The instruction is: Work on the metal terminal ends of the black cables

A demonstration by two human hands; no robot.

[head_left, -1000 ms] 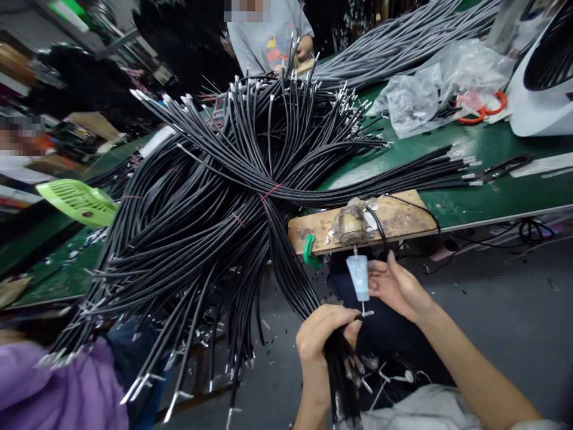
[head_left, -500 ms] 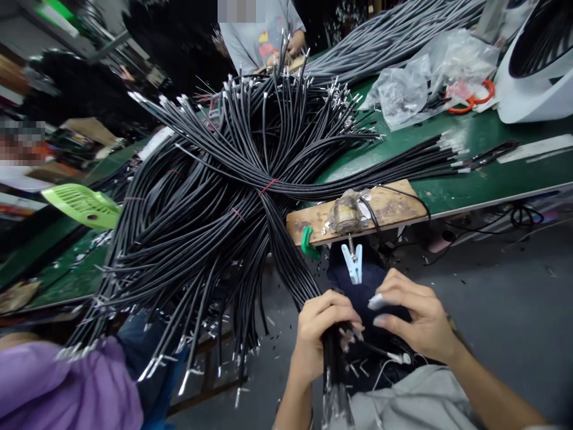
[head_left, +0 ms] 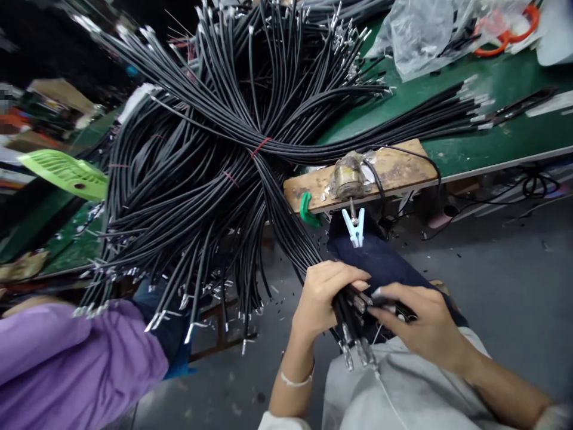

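My left hand (head_left: 329,298) is wrapped round a bundle of black cables (head_left: 295,239), whose stripped silvery ends (head_left: 358,352) point down toward my lap. Beside it, my right hand (head_left: 418,319) has thumb and forefinger closed around a cable end that sticks out of the bundle. Something whitish covers the tip of that forefinger. Beyond my hands, a light blue clothespin (head_left: 355,228) hangs on the shaft of a tape-wrapped cylinder (head_left: 349,176), fixed to a wooden board (head_left: 398,167) at the table edge.
A large pile of black cables (head_left: 188,197), tied with red bands, covers the green table (head_left: 452,161). A green clamp (head_left: 307,209), plastic bags (head_left: 416,36), orange-handled scissors (head_left: 505,39) and a lime-green plastic piece (head_left: 67,173) surround it. A person in purple (head_left: 89,364) sits at left.
My right hand has moved left and closed on a cable end. The bundle's ends in my left hand have swung right. The view has tilted down.
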